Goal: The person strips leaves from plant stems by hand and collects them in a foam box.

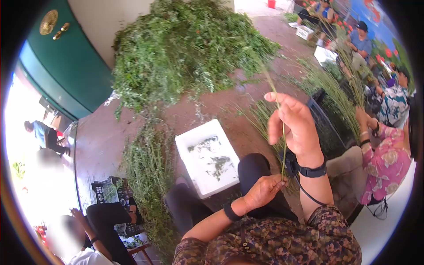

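Observation:
A long thin green plant stem (271, 81) runs upward in front of me, its leafy top blurred against the greenery behind. Near its lower end, my left hand (265, 192) is closed in a pinch above my lap. Higher up, the bent fingers of my right hand (296, 121) close around the same stem, with a black band on that wrist. Between my knees and the heap stands a white foam box (187, 163) with loose green leaves scattered on its bottom. Cut stems (260, 121) lie on the floor beyond my right hand.
A large heap of leafy plants (190, 48) fills the far floor, with more stalks (150, 176) along my left. At right, a dark crate (329, 119) stands beside a person in a pink floral top (386, 165) holding stems. Another black crate (108, 192) is left. A green door (66, 57) stands behind.

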Tool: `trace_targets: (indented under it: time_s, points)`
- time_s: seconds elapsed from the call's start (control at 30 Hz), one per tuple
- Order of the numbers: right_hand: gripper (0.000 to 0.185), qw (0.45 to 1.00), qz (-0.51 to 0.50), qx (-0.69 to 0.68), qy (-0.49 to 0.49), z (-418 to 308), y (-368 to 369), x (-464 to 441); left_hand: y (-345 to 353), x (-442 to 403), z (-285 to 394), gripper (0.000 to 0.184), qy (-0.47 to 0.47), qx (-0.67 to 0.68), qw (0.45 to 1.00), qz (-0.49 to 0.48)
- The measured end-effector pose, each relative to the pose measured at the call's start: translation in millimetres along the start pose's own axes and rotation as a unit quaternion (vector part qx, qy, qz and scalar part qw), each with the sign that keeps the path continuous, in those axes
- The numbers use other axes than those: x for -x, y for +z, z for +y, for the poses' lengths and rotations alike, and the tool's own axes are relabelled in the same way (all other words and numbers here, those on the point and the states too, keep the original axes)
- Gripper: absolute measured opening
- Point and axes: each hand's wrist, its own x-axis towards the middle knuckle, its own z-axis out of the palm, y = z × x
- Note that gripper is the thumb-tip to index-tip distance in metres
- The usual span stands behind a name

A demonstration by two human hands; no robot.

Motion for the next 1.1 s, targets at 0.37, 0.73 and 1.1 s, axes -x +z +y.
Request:
trace_targets:
  time_s: [0.37,0.73,1.1]
  points:
    - [0.039,0.959,-0.149,0.215,0.107,107.9,-40.9,113.4,-100.5,88.4,39.7,0.019,-0.014,0.233,0.917,0.323]
    - [0.019,0.887,-0.252,0.275,0.271,93.2,-39.5,167.2,-114.1,157.7,79.3,0.018,0.025,0.222,0.879,0.421]
    - [0.015,0.841,-0.31,0.393,0.206,73.7,-35.6,164.0,-119.4,190.7,110.2,0.012,0.079,0.247,0.841,0.475]
